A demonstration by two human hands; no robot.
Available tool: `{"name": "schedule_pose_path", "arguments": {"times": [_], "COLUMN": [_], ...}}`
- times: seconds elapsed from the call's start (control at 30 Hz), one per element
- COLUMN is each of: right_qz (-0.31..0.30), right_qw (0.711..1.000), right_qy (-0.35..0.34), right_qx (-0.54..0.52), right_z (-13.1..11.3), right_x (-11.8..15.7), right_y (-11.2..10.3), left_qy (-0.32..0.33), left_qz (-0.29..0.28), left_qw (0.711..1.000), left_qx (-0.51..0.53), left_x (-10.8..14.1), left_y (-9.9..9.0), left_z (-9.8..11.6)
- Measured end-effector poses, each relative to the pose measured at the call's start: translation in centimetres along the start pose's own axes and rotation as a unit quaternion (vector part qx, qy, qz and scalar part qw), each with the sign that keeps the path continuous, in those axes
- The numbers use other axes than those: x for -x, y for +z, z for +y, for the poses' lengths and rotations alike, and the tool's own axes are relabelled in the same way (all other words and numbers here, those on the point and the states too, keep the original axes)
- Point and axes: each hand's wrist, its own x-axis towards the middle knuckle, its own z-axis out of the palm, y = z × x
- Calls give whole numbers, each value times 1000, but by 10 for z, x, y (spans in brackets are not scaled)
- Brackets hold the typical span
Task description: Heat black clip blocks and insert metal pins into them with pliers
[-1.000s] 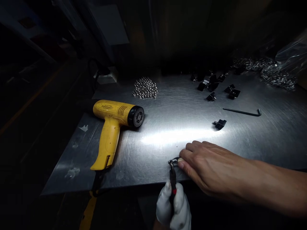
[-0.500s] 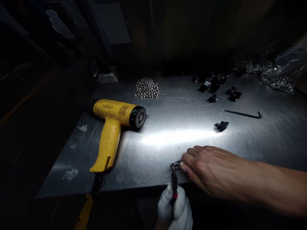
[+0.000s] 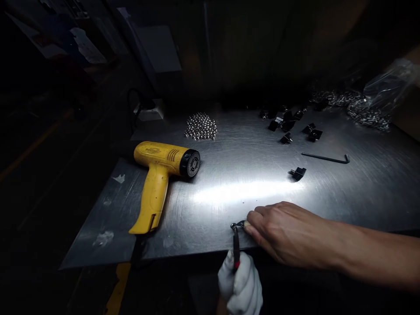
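My left hand (image 3: pixel 241 282), in a white glove, is closed around a dark hand tool with a bit of red on its handle, which looks like pliers (image 3: pixel 236 245). At its tip sits a small shiny metal ring (image 3: pixel 233 226), just above the table's front edge. My bare right hand (image 3: pixel 278 234) reaches in from the right, fingers curled and pinching a small dark part (image 3: pixel 241 223) beside that ring. Most of this part is hidden by the fingertips, and whether it is joined to the ring I cannot tell.
A yellow heat gun (image 3: pixel 157 175) lies on the metal table (image 3: pixel 213 238) at left. Behind it is a pile of small metal pieces (image 3: pixel 201 127). To the right are several black clips (image 3: pixel 298 173), a hex key (image 3: pixel 324 158), and shiny parts (image 3: pixel 367 113) by a plastic bag (image 3: pixel 389 83).
The view has shifted slightly. The pliers have turned a little in my left hand's grip, and their tip with the ring sits slightly further left. My right hand keeps its pinch.
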Motion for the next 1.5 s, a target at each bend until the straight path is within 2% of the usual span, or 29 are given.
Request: {"name": "schedule_pose_path", "arguments": {"times": [0.1,0.23,0.33,0.4,0.47,0.53,0.6,0.73,0.9,1.03,1.23,1.5], "right_qz": [6,15,46,85,119,129,135,117,56,45,54,45], "right_qw": [1000,999,998,992,984,987,986,982,948,943,948,943], "right_qy": [3,4,36,98,136,99,95,89,98,111,131,144], "right_qx": [17,28,6,4,3,-14,-31,-117,-296,-312,-287,-296], "right_z": [-5,-3,13,23,24,16,6,-5,-7,-7,-4,-1], "right_x": [0,1,8,15,21,22,19,17,33,38,36,35], "right_y": [3,7,6,0,-11,-21,-27,-24,-12,-10,-10,-13], "left_qy": [15,24,-21,-31,15,73,94,40,4,-10,0,-14], "left_qz": [15,80,50,14,-5,9,51,173,296,346,447,471], "left_qw": [1000,994,991,990,987,983,979,969,913,864,793,774], "left_qx": [2,-76,-124,-139,-157,-170,-173,-171,-280,-365,-414,-423], "left_x": [-2,-10,-3,11,25,33,30,9,-4,-10,-24,-31], "left_y": [-3,3,16,27,41,57,76,107,127,138,151,154], "left_z": [-3,0,11,23,34,42,46,41,21,5,-9,-13]}}
